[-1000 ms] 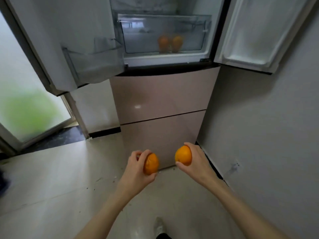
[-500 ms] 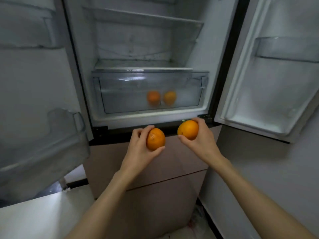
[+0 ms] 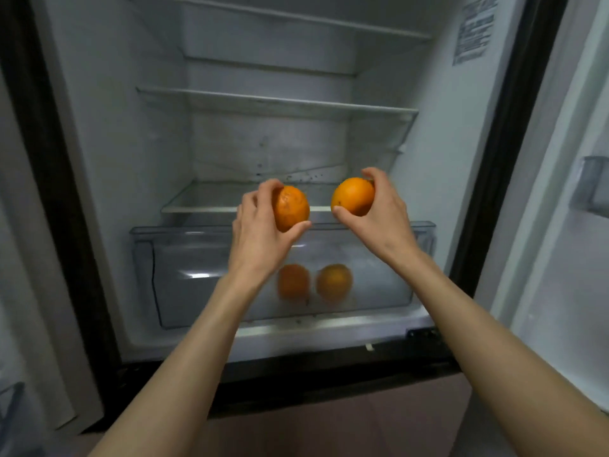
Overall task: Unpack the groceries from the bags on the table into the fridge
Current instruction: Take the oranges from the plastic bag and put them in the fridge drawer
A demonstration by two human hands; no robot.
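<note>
A: What did the left hand [image 3: 255, 232] hold?

B: It held an orange [image 3: 290, 207]. The thumb was under it and the fingers curled over the top.

A: And the right hand [image 3: 382, 211]?

B: It gripped its own fruit [image 3: 353, 196], thumb low and fingers on top. The two hands were near each other but did not touch.

A: Where were they?

B: Up in front of the open fridge [image 3: 428, 159], just over the rim of the clear drawer [image 3: 379, 285]. The low shelf [image 3: 204, 202] was right behind them.

A: Was it like that before?

B: No. A second ago the hands hung down low by the pink drawer fronts, with the floor under them. Half a second ago they were at the bottom edge of the fridge. Now they were higher and further in.

A: Did the view change too?

B: Yes. The fridge filled much more of the picture. The floor and the glass door on the left were gone from sight. More shelves showed at the top.

A: What was in the drawer?

B: A pair of oranges [image 3: 313, 282] sat side by side at the bottom, blurry through the plastic. They were there before too, in the same spot.

A: And the fridge doors?

B: Both stood open, one on each side, as before.
</note>
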